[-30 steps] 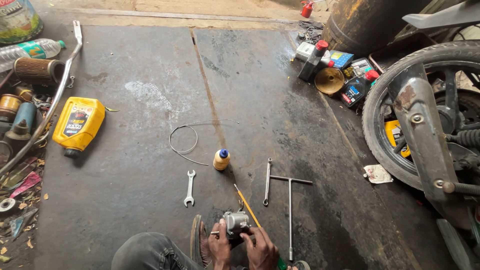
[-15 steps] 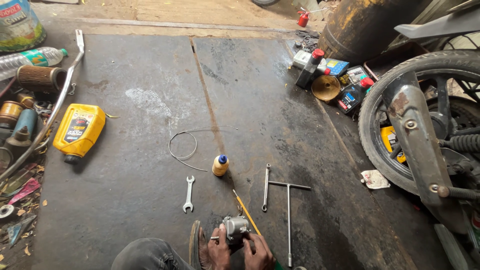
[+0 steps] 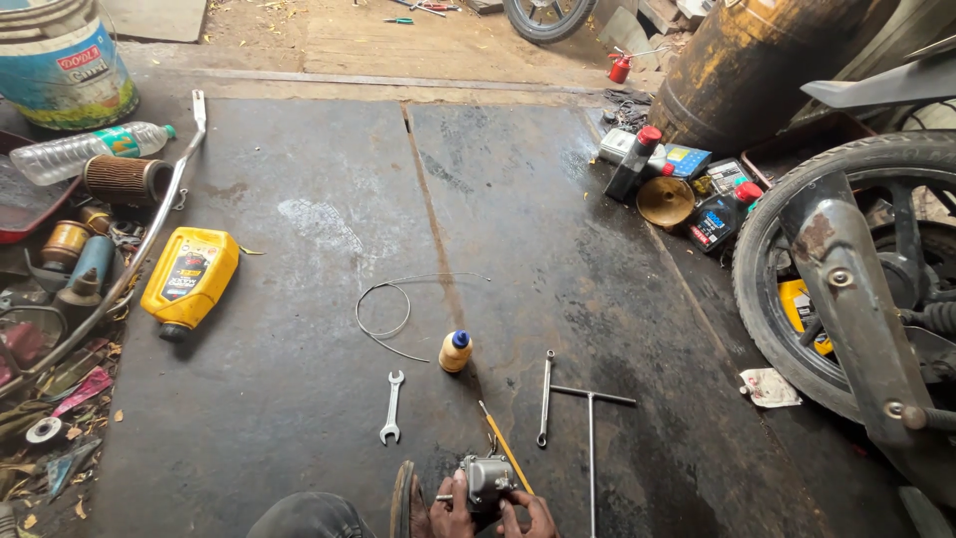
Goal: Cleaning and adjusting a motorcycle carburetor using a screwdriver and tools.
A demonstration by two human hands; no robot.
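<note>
Clutter lines the left edge of the steel floor plate: a clear plastic bottle, a round ribbed filter, a long bent metal bar and a yellow oil jug lying on its side. That jug looks capped, but if the cap is loose it could seep across the plate.

Moving right, a loop of thin wire cable lies near the middle, with a small open-ended spanner below it and a little yellow bottle with a blue cap standing upright just beside. One careless elbow would likely tip that bottle.

At the bottom edge the person's left hand and right hand are close together, both closed around a small grey metal part, which looks like a carburettor. It is held just above the plate, so a slip could drop it on steel, and any small screw coming off might roll into the seam between the plates. A yellow-handled screwdriver lies touching or just behind the part, near enough to be knocked.

Farther right lie a ring spanner and a T-handle wrench, then a motorcycle wheel at the right edge.
</note>
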